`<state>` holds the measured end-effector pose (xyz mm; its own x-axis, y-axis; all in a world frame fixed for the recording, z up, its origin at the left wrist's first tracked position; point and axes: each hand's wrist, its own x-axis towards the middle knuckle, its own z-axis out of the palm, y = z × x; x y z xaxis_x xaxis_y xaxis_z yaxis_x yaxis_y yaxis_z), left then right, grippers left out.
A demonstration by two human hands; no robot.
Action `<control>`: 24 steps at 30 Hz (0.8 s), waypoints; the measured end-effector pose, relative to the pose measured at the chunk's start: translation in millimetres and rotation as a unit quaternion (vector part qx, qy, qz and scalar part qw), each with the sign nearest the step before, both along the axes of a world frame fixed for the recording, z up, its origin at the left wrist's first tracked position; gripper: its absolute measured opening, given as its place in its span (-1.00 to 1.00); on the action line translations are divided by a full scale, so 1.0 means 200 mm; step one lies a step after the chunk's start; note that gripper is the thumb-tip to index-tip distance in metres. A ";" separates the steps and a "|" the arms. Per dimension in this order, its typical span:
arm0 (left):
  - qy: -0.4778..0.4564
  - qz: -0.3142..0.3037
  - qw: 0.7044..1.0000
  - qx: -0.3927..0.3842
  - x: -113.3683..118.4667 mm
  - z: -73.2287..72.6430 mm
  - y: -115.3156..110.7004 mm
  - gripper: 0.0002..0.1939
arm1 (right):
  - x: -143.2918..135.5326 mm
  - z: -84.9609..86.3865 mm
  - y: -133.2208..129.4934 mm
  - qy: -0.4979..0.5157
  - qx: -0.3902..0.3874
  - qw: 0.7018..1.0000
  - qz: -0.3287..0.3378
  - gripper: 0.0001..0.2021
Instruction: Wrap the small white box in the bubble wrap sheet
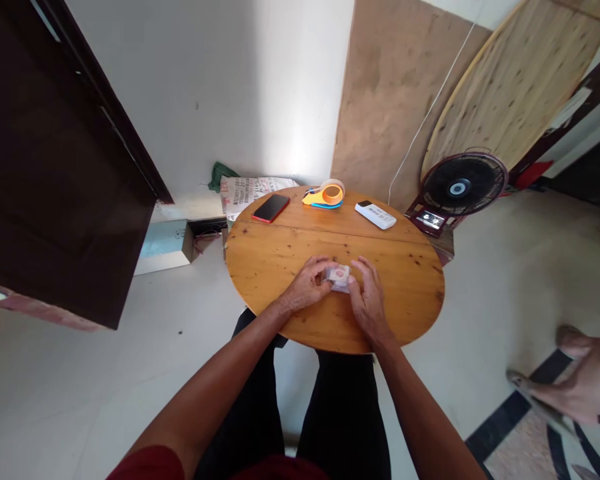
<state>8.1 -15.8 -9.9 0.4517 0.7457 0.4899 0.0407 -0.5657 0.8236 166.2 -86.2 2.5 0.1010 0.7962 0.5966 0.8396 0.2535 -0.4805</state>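
A small whitish, partly see-through block with a reddish mark on top [339,274] lies at the near middle of the round wooden table. I cannot make out what kind of thing it is. My left hand [309,283] grips its left end, fingers behind and thumb in front. On the other side, my right hand [369,293] has its thumb at the block's right edge. The right fingers are curved and stand apart from the thumb, with a gap between them. Both wrists lie over the table's near edge.
Along the far side of the table [270,257] lie a red-edged phone [271,208], an orange tape dispenser [325,194] and a white handheld device [375,215]. A fan [459,189] stands at the right. Another person's feet [555,390] show at far right.
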 end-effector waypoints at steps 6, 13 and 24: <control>0.027 0.021 0.999 0.032 -0.02 0.02 0.00 -0.43 | 0.02 -0.02 0.02 0.025 -0.016 1.000 0.008 -0.61; 0.020 0.030 0.999 0.033 -0.01 0.03 0.00 -0.44 | 0.00 0.00 0.01 -0.053 -0.056 0.997 0.004 -0.60; 0.041 0.034 0.998 0.018 -0.01 0.04 -0.01 -0.61 | -0.03 0.01 0.00 -0.141 -0.050 0.988 -0.018 -0.64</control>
<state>7.1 -16.8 -2.6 0.4396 0.7593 0.4799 0.1468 -0.5878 0.7956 161.1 -85.8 5.5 -0.0294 0.8520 0.5227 0.9515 0.1841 -0.2465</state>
